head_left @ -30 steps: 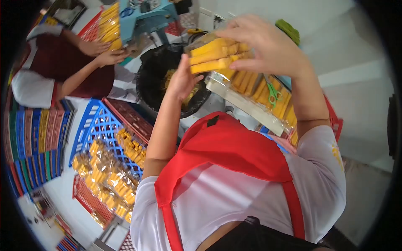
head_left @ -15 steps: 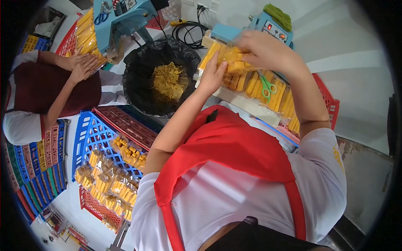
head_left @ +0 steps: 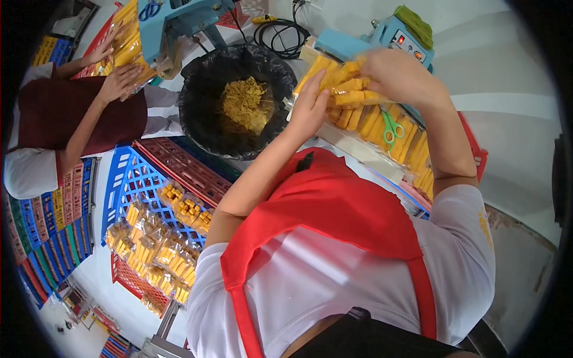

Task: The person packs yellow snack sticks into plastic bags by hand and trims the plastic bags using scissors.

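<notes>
Several yellow sticks lie in a clear plastic bag (head_left: 345, 83) held between my hands, in front of a light-blue machine. My left hand (head_left: 309, 108) grips the bag's left side, thumb and fingers against the film. My right hand (head_left: 394, 73) is closed at the other end, its fingertips partly hidden and slightly blurred. Just below the bag, a row of packed yellow sticks (head_left: 412, 146) fills a container along the bench. Green-handled scissors (head_left: 391, 128) rest on top of these packs.
The light-blue machine (head_left: 391, 45) carries a green cloth (head_left: 413, 25). Left of me stands a black-lined bin (head_left: 239, 140) with yellow scraps. A blue crate (head_left: 122, 179) has bagged sticks beside it. A co-worker (head_left: 77, 113) handles yellow packs at another machine (head_left: 182, 33).
My view has shifted slightly. Both my hands stay on the bag, and the sticks in it show more plainly. The co-worker's hands, together before, are now apart.
</notes>
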### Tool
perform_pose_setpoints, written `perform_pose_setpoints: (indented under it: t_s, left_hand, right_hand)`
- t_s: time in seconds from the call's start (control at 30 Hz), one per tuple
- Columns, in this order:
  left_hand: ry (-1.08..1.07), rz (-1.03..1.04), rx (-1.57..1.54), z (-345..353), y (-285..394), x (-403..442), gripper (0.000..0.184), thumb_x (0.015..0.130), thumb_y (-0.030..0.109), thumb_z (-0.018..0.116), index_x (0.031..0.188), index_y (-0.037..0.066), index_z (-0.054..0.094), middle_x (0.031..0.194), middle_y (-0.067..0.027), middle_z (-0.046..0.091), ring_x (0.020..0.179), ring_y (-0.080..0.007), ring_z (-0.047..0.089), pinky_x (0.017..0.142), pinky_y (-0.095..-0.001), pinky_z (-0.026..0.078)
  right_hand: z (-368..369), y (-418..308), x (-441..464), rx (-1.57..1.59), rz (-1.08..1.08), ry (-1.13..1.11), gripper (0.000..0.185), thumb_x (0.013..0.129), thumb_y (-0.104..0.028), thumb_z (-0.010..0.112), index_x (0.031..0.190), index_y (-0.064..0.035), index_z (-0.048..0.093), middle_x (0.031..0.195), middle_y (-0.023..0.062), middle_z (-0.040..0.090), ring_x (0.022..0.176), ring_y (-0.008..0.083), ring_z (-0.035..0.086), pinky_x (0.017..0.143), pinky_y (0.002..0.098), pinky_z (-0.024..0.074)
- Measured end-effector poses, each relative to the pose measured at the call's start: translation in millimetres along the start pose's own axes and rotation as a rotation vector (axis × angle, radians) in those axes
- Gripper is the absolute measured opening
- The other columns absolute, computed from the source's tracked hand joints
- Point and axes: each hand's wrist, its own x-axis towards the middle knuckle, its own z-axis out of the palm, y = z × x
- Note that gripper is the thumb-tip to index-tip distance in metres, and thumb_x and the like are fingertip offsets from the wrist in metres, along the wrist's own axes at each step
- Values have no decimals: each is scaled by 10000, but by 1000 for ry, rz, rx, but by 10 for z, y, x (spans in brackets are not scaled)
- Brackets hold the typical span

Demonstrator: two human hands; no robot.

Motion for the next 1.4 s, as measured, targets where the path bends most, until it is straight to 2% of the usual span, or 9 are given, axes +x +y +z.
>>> perform_pose_setpoints:
  t_s: [0.1,0.17,0.27,0.7,0.8,0.9,1.03,1.27,1.4]
  left_hand:
    - [1,24,-43,-89,47,-10,387,838,128,430,1191,-24,387,1189,-214,417,1110,-319,400,945,-326,290]
    - [13,-20,-33,-110,42,-10,392,849,118,424,1222,5,389,1172,-140,430,1076,-200,421,915,-289,323]
    - [29,-43,-74,-106,32,-4,365,835,118,437,1176,-12,417,1174,-203,430,1104,-299,406,934,-317,302]
    - [61,-67,-167,-164,142,83,364,851,142,432,1176,-22,420,1157,-177,444,1092,-242,423,930,-295,308]
    - [98,-72,-204,-252,203,98,358,859,144,426,1168,-36,425,1151,-163,452,1084,-219,428,924,-285,313]
    - [128,-90,-211,-359,377,120,352,875,135,420,1196,-12,417,1172,-103,475,1084,-153,433,919,-268,318]
    - [46,-12,-244,-407,674,267,339,852,86,447,1172,-26,435,1152,-106,493,1071,-159,448,917,-264,323]
    - [-234,-244,-302,-197,851,885,529,812,184,529,1259,-10,321,1221,-141,440,1089,-197,437,889,-274,348]
    - [-53,-243,-692,16,828,1035,390,836,202,501,1174,42,391,1083,-101,508,980,-198,475,817,-335,384]
  right_hand:
    - [-19,-36,10,-79,123,-100,155,662,-70,572,797,6,589,807,176,583,795,322,566,666,390,460]
    - [-52,-32,-31,-107,83,-86,165,657,-63,561,804,8,585,805,172,584,791,322,568,663,387,463]
    - [-152,-65,-149,-117,163,-3,122,652,-135,573,685,-18,578,688,145,555,686,322,541,618,396,430]
    - [-738,43,-621,50,84,145,219,626,-93,570,825,-2,571,691,121,530,587,251,515,513,339,395]
    - [-1062,195,-846,239,86,17,222,636,-76,572,841,7,558,664,87,506,586,182,513,519,306,382]
    - [-1053,749,-1279,398,-135,332,211,680,-60,558,877,11,543,718,56,519,649,131,520,573,262,396]
    - [-546,1183,-962,1053,112,630,146,732,-132,576,839,-33,576,778,73,609,708,176,584,625,285,460]
    - [457,1191,-193,1824,170,585,219,799,-165,556,916,20,540,806,110,596,703,156,584,655,274,488]
    - [553,921,-43,1883,216,536,236,804,-171,555,929,28,527,824,111,587,737,162,579,687,292,481]
